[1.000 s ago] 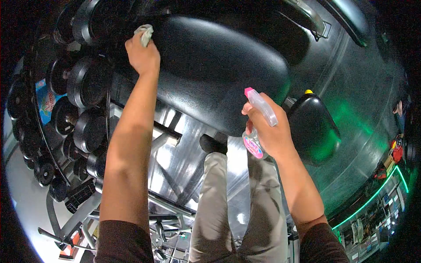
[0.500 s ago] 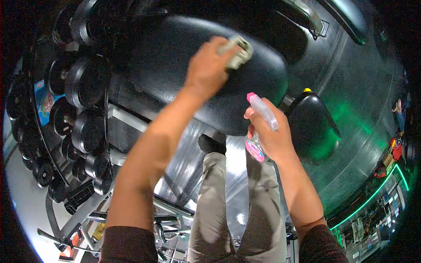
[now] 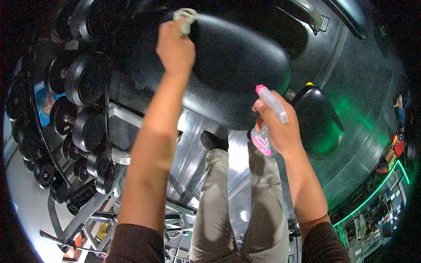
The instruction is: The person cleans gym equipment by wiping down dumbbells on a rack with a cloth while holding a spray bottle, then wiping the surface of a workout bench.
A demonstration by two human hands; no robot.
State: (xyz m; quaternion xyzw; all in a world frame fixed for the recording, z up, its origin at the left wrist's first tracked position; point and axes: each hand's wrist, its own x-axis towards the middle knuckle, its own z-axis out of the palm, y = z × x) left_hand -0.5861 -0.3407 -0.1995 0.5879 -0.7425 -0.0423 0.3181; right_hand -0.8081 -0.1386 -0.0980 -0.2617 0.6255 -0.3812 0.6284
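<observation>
My left hand (image 3: 176, 49) is closed around a pale folded cloth (image 3: 186, 19), which rests at the far edge of the black padded bench (image 3: 237, 57). Part of the cloth is hidden by the fingers. In my right hand (image 3: 280, 127) is a clear spray bottle (image 3: 262, 143) with a pink label, a whitish trigger head and a pink nozzle tip. The bottle is held upright-ish over the near right side of the bench, apart from the pad. My fingers wrap its neck below the trigger head.
Racked black dumbbells (image 3: 85, 79) line the left side, with a blue printed packet (image 3: 46, 103) among them. A smaller black pad (image 3: 316, 118) sits right of the bench. Green light strips (image 3: 368, 199) edge the area at lower right. Metal frames stand at lower left.
My left hand has swept the cloth left and away from me across the bench to its far edge. My right hand with the spray bottle has shifted slightly right.
</observation>
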